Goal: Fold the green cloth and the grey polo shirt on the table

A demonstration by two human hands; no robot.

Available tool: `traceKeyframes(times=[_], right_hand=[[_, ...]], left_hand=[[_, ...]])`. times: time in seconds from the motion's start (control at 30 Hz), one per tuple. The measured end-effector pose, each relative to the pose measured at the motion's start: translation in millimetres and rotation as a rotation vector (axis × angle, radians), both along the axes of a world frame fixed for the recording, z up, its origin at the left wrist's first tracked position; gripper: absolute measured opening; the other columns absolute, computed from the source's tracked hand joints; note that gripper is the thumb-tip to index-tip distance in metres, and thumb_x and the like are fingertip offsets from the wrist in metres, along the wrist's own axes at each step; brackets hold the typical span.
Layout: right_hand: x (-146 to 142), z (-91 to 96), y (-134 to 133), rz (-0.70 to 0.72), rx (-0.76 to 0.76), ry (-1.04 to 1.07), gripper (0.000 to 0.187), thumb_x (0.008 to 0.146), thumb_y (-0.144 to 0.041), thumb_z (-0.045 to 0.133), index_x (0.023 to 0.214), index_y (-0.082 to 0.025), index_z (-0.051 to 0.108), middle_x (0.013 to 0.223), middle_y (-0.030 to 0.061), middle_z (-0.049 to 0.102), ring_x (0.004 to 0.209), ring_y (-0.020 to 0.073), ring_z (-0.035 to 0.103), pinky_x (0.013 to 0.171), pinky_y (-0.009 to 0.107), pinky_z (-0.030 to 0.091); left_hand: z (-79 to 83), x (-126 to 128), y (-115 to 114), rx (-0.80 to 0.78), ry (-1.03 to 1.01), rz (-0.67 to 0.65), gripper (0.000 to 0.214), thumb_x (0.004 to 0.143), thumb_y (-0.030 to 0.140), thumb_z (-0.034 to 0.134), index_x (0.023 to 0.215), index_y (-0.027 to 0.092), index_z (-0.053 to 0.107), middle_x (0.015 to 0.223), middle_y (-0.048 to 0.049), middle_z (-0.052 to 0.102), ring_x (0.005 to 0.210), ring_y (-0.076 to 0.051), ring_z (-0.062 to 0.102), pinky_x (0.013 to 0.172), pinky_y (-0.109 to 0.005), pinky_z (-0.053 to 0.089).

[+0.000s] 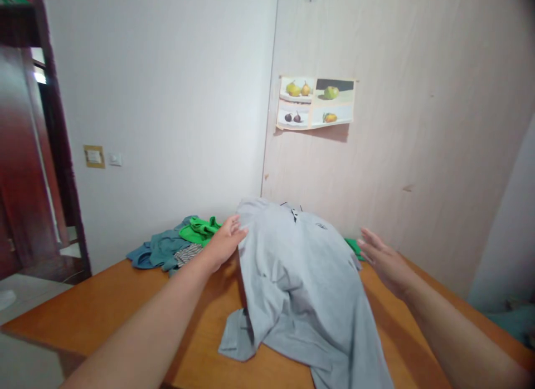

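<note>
A light grey shirt (301,266) with a small dark chest mark billows over the table, its upper part raised and its lower folds on the wood. My left hand (225,241) is beside the shirt's left shoulder edge, fingers apart; I cannot tell whether the fingertips touch the cloth. On the other side, my right hand (387,263) is held in the air with fingers stretched out, apart from the shirt. Neither hand appears to grip anything.
The orange-brown table (104,300) reaches to the wall. A pile of blue-green clothes (165,247) lies at the back left, with a bright green garment (199,230) on it. Another green cloth (353,247) shows behind the shirt. A fruit picture sheet (315,102) hangs above.
</note>
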State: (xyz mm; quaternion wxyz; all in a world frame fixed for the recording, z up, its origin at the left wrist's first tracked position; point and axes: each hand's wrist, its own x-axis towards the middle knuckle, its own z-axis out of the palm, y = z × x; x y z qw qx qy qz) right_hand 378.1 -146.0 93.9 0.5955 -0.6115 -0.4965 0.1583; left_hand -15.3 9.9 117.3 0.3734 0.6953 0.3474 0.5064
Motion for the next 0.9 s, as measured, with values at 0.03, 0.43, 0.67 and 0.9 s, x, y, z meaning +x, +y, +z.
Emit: traceKeyframes(times=[0.03,0.43,0.67,0.9], right_hand=[[-2.0,-7.9,-4.6,-0.001,-0.034,-0.053,0.070,0.084,-0.060,0.060,0.145,-0.029,0.043,0.155,0.0078,0.042,0.143,0.0255,0.036,0.113,0.039,0.037],[-16.9,-80.5,-73.4,0.091,-0.312,-0.373,0.038,0.086,-0.057,0.056,0.088,-0.022,0.071,0.082,0.0033,0.071,0.079,0.0214,0.064,0.071,0.031,0.050],[-36.4,-76.5,-115.8,0.253,-0.457,-0.465,0.031,0.083,-0.052,0.062,0.078,-0.022,0.067,0.072,0.0017,0.063,0.067,0.0173,0.054,0.060,0.027,0.042],[-45.3,-74.1,-132.0,0.275,-0.469,-0.637,0.004,0.073,-0.025,0.062,0.074,-0.024,0.066,0.082,0.0030,0.067,0.078,0.0197,0.059,0.072,0.029,0.045]], left_hand=[[-10.4,-1.1,-3.7,0.022,0.040,-0.018,0.060,0.083,0.039,0.064,0.136,0.018,0.046,0.146,-0.0176,0.049,0.132,-0.025,0.049,0.103,-0.037,0.042],[-69.7,-25.3,-74.0,0.110,0.607,-0.249,0.027,0.082,0.045,0.061,0.090,0.019,0.066,0.093,-0.0054,0.068,0.090,-0.022,0.060,0.079,-0.030,0.046],[-77.8,-37.3,-92.7,0.183,0.821,-0.344,0.028,0.070,0.035,0.070,0.095,0.023,0.067,0.099,-0.0045,0.063,0.092,-0.023,0.056,0.079,-0.029,0.043],[-83.0,-39.2,-78.7,0.194,0.778,-0.298,0.010,0.081,0.024,0.050,0.076,0.020,0.057,0.082,-0.0025,0.058,0.079,-0.019,0.053,0.070,-0.027,0.039]])
